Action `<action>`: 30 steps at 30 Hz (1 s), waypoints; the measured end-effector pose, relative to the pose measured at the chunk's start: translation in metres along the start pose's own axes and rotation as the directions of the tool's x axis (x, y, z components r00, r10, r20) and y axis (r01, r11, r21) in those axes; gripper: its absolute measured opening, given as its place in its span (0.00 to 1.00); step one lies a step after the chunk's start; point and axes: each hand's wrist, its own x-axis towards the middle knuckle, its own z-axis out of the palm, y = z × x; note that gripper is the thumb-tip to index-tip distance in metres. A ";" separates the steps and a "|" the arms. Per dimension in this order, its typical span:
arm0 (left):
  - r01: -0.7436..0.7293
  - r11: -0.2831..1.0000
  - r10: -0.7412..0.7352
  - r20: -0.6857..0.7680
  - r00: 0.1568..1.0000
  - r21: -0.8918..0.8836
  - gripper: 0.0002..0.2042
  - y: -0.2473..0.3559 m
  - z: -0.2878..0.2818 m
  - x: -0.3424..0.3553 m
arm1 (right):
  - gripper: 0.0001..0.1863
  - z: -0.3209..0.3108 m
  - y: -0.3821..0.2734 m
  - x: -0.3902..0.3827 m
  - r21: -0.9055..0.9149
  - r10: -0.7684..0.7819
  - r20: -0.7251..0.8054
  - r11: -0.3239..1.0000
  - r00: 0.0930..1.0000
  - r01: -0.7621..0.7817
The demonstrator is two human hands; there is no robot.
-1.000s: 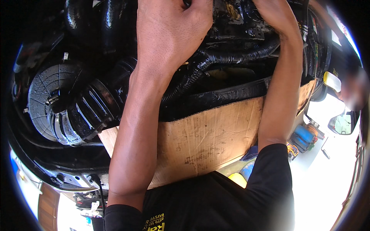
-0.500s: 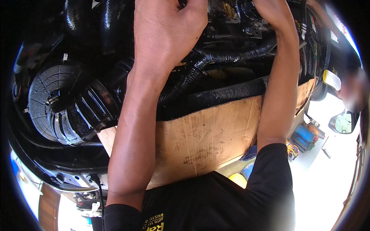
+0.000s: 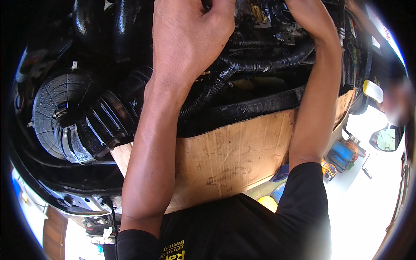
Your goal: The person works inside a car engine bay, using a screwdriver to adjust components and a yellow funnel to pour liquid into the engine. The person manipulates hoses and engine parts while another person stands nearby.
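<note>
Two at upper frame: our left hand (image 3: 190, 34) and right hand (image 3: 305, 15) (grips we cannot tell); central cardboard (image 3: 240, 151) probably guards our shirt (image 3: 234, 229).

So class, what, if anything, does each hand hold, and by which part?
Cannot be told: the left hand and right hand run past the top edge.
</note>
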 end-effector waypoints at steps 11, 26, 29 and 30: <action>-0.087 0.991 0.099 -0.122 0.988 0.105 0.05 -0.002 0.015 -0.002 | 0.19 0.000 -0.006 -0.003 0.010 -0.009 0.011 1.000 1.000 0.009; -0.123 0.992 0.123 -0.006 0.992 -0.002 0.08 -0.028 0.004 0.011 | 0.18 -0.016 -0.054 0.005 0.029 -0.045 -0.077 0.998 0.996 0.047; 0.169 0.971 -0.147 0.138 0.979 -0.167 0.15 0.004 0.011 0.014 | 0.18 -0.032 -0.071 -0.006 0.047 -0.063 -0.156 0.996 0.986 0.071; 0.217 0.945 -0.174 0.184 0.967 -0.245 0.17 0.011 0.013 0.013 | 0.18 -0.034 -0.077 -0.006 0.061 -0.079 -0.184 0.994 0.980 0.092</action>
